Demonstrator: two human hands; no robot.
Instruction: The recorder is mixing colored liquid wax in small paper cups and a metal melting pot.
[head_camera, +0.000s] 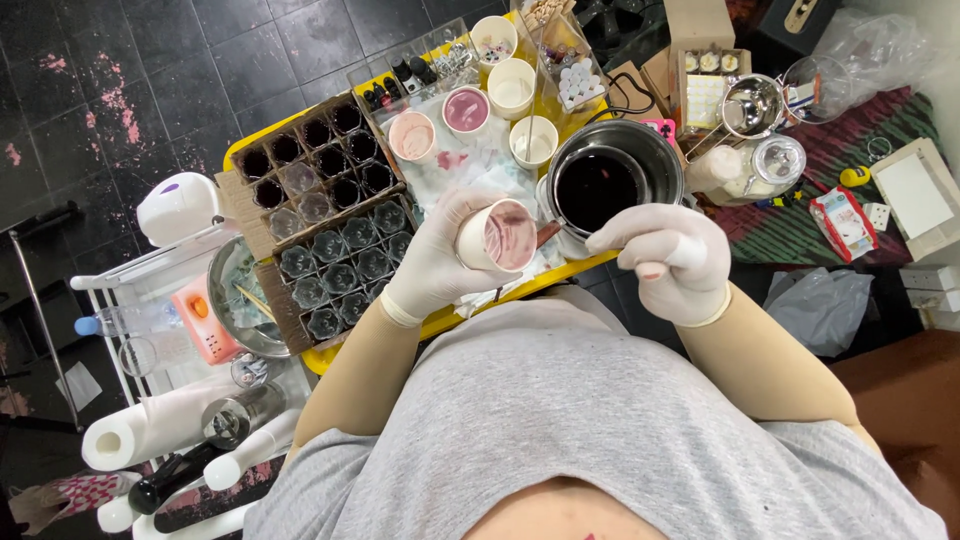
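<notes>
My left hand (435, 260), in a white glove, holds a paper cup (498, 236) tilted on its side, its inside smeared pink and purple. My right hand (668, 262), also gloved, is closed in a fist just right of the cup, over the near rim of a steel pot (668, 160) filled with dark liquid; what it grips is hidden, though a brown stick end (547, 234) shows between cup and pot. Both hands hover above the front edge of a yellow tray (448, 320).
Cardboard dividers with several small glass jars (345, 262) fill the tray's left. Paper cups (467, 108) with pink and white contents stand behind on a stained sheet. A metal bowl (752, 104), glass jar (772, 162) and boxes lie right; a paper roll (120, 438) and rack left.
</notes>
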